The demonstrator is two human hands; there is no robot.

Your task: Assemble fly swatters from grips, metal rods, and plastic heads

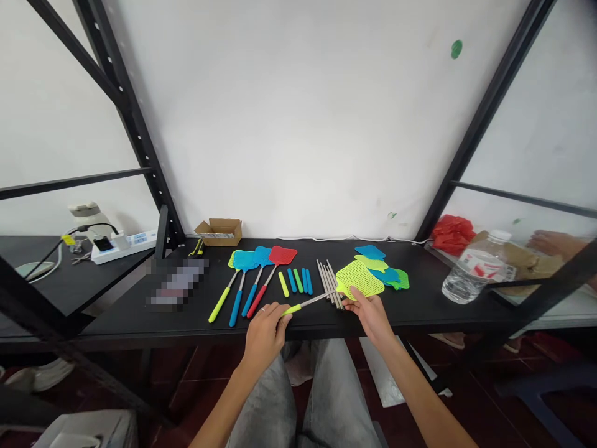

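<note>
A yellow-green fly swatter (360, 279) with a metal rod spans my two hands above the black table. My left hand (267, 331) is closed round its yellow-green handle. With thumb and fingers, my right hand (368, 311) grips the lower edge of its perforated head. Under the swatter lie several bare metal rods (325, 277). Left of them are loose handle grips (298, 280) in yellow, blue and green. Several whole swatters lie further left, among them a red one (282, 255) and blue ones (245, 260). Loose swatter heads (370, 252) are piled behind my right hand.
An open cardboard box (219, 232) stands by the wall, near a yellow-black cutter (198, 247). A large water bottle (478, 267) and a red plastic bag (451, 234) are at the right. At left is a white power strip (124, 246). Black shelf posts flank the table (186, 323).
</note>
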